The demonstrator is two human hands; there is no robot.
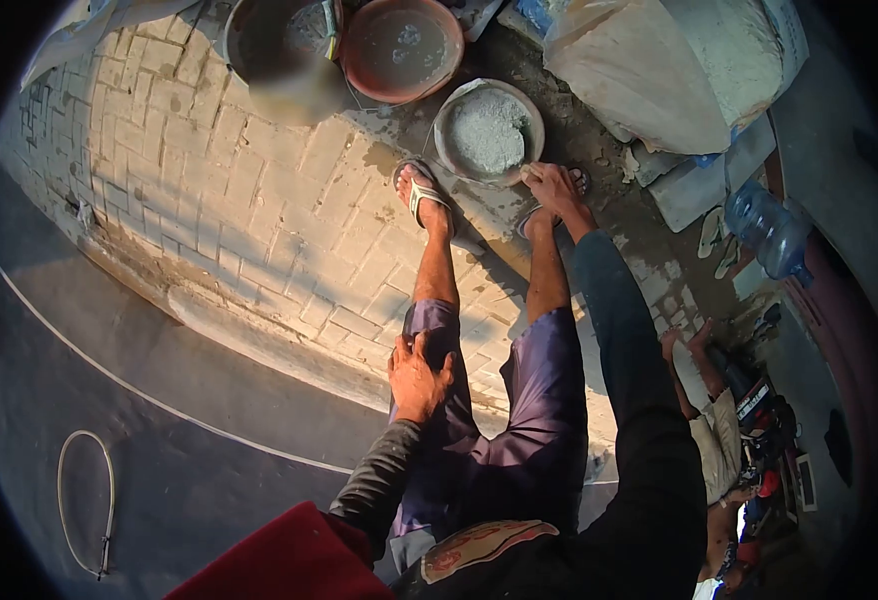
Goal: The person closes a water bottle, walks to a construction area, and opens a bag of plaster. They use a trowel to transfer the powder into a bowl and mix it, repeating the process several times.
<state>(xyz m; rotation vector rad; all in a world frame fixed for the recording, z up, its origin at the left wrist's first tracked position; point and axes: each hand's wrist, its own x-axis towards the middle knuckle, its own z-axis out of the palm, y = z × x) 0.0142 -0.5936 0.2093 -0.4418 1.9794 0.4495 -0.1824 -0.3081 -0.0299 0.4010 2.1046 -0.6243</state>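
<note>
My right hand (556,190) reaches down to the near right rim of a round basin (446,150), its fingers closed on the edge. Pale grey powder (489,128) is heaped in that basin, with a dark greenish gap at its right side. My left hand (419,380) rests on my left knee with the fingers spread, holding nothing. Just beyond the powder basin stands a reddish-brown basin (349,68) with murky water in it. To its left is a dark bucket (242,50), partly hidden by a blurred smear.
My sandalled feet (424,200) stand on paving bricks (289,190) near the basin. Large sacks (624,70) lie at the upper right, with a clear plastic bottle (771,230) below. Another person (724,440) is at the right. A looped cord (62,480) lies at lower left.
</note>
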